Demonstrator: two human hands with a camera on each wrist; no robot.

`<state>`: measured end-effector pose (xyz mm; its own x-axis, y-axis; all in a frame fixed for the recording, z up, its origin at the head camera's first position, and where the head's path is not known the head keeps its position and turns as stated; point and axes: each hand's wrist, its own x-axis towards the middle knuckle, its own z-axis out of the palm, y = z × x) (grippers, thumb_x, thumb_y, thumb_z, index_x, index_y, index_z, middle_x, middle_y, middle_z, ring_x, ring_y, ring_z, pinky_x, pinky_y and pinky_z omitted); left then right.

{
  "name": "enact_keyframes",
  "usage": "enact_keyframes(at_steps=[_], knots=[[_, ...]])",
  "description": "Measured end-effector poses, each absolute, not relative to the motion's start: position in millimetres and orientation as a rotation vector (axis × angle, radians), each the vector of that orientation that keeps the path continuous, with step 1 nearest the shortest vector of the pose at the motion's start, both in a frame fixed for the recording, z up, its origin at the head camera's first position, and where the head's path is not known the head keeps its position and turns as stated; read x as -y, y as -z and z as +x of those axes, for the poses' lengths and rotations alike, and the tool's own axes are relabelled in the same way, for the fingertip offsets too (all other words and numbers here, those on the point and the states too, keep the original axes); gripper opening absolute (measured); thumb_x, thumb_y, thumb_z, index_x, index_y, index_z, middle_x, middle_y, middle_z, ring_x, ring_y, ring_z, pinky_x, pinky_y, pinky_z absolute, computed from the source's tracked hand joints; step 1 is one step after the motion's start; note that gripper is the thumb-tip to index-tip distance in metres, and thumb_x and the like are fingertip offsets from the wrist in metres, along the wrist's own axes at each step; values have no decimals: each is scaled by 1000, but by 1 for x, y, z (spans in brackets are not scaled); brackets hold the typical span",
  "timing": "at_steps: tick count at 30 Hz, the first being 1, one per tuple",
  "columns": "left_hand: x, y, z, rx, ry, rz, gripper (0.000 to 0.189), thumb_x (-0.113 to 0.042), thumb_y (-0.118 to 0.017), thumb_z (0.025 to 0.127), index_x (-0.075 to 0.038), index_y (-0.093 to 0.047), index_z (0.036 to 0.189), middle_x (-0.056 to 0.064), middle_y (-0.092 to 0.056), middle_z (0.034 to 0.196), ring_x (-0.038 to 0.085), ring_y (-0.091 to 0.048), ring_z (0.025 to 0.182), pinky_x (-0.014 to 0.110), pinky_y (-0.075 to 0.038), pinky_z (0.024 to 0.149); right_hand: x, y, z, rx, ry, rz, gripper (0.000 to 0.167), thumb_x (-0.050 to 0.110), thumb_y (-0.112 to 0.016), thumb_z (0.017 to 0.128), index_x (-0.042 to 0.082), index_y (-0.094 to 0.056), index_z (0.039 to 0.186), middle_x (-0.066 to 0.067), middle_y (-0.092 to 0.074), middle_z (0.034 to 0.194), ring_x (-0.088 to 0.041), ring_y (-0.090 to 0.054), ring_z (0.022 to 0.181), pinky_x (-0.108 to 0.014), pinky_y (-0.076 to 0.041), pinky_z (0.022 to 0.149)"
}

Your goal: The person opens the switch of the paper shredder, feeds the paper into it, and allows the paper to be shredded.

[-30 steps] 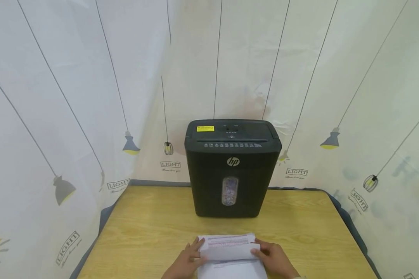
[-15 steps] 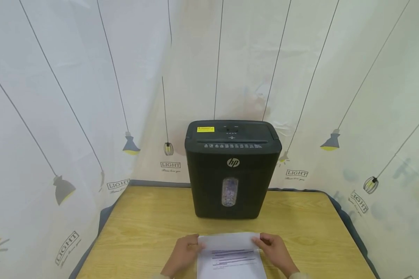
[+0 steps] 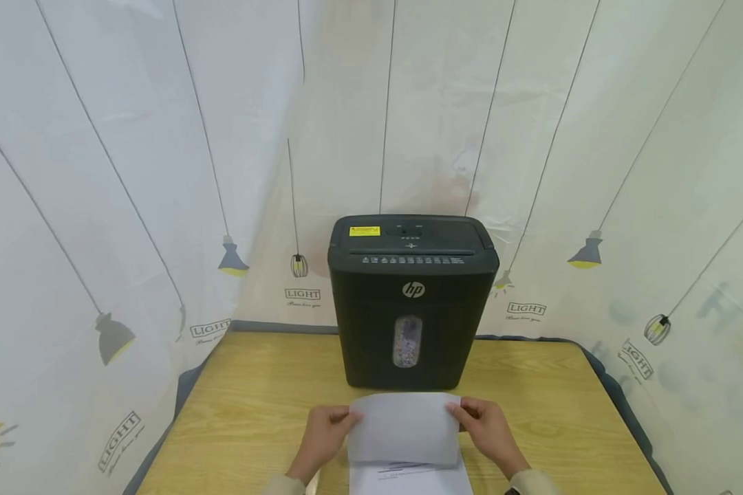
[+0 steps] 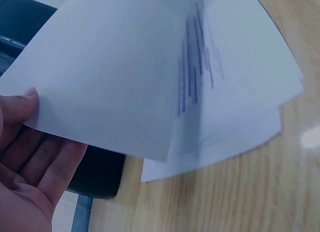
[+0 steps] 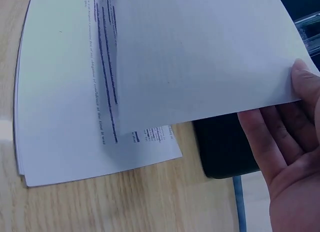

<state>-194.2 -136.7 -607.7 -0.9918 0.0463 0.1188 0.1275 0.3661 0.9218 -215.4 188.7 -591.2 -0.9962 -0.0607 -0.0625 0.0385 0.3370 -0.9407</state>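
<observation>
A blank-faced sheet of paper (image 3: pixel 404 430) is held up by both hands, one at each side edge near its top. My left hand (image 3: pixel 323 434) pinches the left edge, thumb on the near face and fingers behind. On the opposite edge my right hand (image 3: pixel 489 430) pinches it the same way. Below the raised sheet lies a stack of printed paper (image 3: pixel 411 481), with purple marker lines across some text. In the right wrist view the stack (image 5: pixel 55 117) shows several layered edges. A black HP paper shredder (image 3: pixel 411 323) stands just beyond the sheet.
The shredder's feed slot (image 3: pixel 411 251) runs across its top, near a yellow label (image 3: pixel 364 231). Shreds show behind its front window (image 3: pixel 407 342). The wooden table (image 3: pixel 254 399) ends at a light curtain (image 3: pixel 272 172) printed with lamps, at the back and sides.
The sheet has been lifted off the stack and moved up toward the shredder. My left hand has shifted from lying along the paper's left side to pinching its edge.
</observation>
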Motion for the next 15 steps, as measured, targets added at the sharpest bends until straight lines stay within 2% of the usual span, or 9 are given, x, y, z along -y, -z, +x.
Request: enact_keyframes(at_steps=[3, 8, 12, 15], knots=[[134, 603, -197, 2539, 1733, -128, 30, -23, -78, 91, -4, -71, 69, 0, -66, 65, 2, -48, 57, 20, -45, 56, -190, 588, -215, -2539, 1753, 5, 25, 21, -72, 96, 2, -68, 81, -4, -67, 73, -11, -68, 74, -33, -63, 71], [130, 590, -201, 2538, 1732, -121, 19, -19, -78, 90, -5, -77, 78, 7, -72, 71, 4, -54, 60, 21, -48, 57, -194, 580, -218, -2602, 1761, -6, 26, 21, -74, 94, 4, -67, 76, -8, -64, 71, -11, -62, 70, -28, -61, 70], [128, 581, -206, 2511, 1747, -129, 14, -16, -78, 90, -3, -80, 84, 10, -75, 75, 4, -58, 61, 20, -51, 57, -196, 569, -221, -2642, 1736, -4, 18, 22, -74, 94, 6, -77, 87, -6, -73, 80, -8, -67, 74, -25, -60, 70], [127, 575, -211, 2505, 1768, -132, 13, -14, -77, 91, -2, -81, 93, 12, -78, 84, 6, -63, 67, 21, -55, 60, -197, 562, -223, -2666, 1708, 16, 17, 24, -73, 95, 9, -81, 99, -5, -78, 89, -9, -71, 80, -26, -61, 72]])
